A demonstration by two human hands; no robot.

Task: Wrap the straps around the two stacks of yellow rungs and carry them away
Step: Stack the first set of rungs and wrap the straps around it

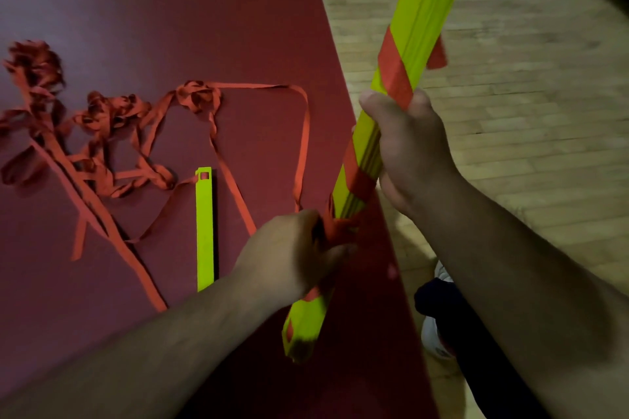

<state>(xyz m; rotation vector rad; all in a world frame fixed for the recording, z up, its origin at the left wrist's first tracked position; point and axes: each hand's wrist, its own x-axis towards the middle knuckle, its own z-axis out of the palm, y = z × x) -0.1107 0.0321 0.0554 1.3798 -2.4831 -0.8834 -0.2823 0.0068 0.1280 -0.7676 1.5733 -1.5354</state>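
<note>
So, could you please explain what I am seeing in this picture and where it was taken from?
No machine here: a person works with bare hands, and the one picture comes from a camera worn on the head, looking down. The right hand grips the stack of yellow rungs at its middle, holding it up at a slant. The left hand grips the orange strap where it winds round the stack lower down. On the dark red mat lie a loose tangle of strap and another yellow rung, perhaps a second stack seen edge-on.
</note>
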